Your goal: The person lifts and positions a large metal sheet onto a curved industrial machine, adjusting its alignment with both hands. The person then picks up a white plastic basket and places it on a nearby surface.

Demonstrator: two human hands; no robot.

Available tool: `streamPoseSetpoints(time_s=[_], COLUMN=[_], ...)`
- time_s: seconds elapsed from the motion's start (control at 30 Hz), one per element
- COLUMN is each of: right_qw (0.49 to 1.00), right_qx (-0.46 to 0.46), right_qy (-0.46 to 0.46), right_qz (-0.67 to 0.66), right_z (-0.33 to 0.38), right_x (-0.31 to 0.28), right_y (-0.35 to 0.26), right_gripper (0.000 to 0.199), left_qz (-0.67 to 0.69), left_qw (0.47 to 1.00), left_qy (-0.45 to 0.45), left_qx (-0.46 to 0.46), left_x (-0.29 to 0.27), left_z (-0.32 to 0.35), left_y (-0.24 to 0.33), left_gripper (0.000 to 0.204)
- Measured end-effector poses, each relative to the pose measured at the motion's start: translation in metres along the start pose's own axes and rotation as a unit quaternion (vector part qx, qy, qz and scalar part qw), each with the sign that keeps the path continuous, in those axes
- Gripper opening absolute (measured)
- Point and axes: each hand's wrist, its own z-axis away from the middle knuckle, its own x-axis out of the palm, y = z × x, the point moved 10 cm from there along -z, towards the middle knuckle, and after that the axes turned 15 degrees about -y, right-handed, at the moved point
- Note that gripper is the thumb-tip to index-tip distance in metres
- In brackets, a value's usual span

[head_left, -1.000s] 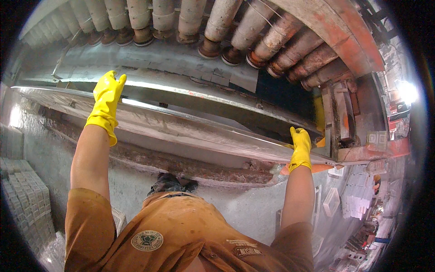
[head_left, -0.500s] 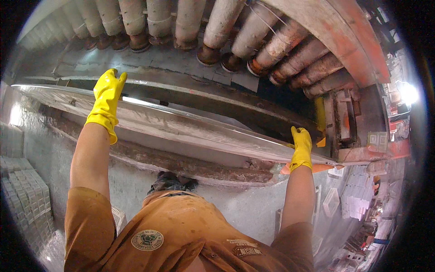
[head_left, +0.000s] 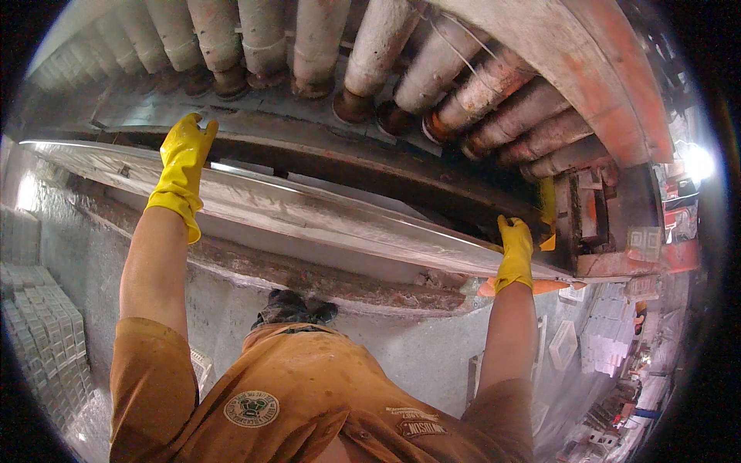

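Note:
Both my hands wear yellow rubber gloves and grip the upper edge of a long, dull metal panel (head_left: 309, 212) that runs across the view in front of me. My left hand (head_left: 184, 158) is closed over the edge toward the panel's left part, its fingertips bent on the far side. Near the right end, my right hand (head_left: 515, 248) is wrapped over the same edge, and its fingers are partly hidden behind it. Between the panel and the machine's dark ledge (head_left: 340, 158) lies a narrow gap, with a pale surface showing inside.
A row of worn, pale cylinders (head_left: 378, 54) hangs beyond the ledge. An orange-and-grey beam (head_left: 602, 77) curves above at the right. White stacked crates (head_left: 46, 328) stand at lower left, another white crate (head_left: 563, 343) at right. A rough kerb (head_left: 324, 289) runs along the wet floor.
The cylinders and beam sit slightly lower in the picture. Both hands keep their hold on the panel and have hardly moved.

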Motion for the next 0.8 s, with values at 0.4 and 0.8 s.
streamPoseSetpoints(time_s=[0.4,0.8], right_qw=[1.0,0.999], right_qx=[-0.008,-0.012], right_qy=[0.002,0.021], right_qz=[-0.028,-0.025], right_z=[0.008,0.008], right_x=[-0.005,-0.006], right_y=[-0.005,-0.005], right_gripper=[0.064,0.065], left_qz=[-0.004,-0.005], left_qw=[1.0,1.0], left_qy=[-0.002,0.011], left_qx=[-0.009,0.01], left_x=[-0.001,-0.003], left_z=[0.0,0.003], left_y=[0.0,0.003], left_gripper=[0.063,0.062])
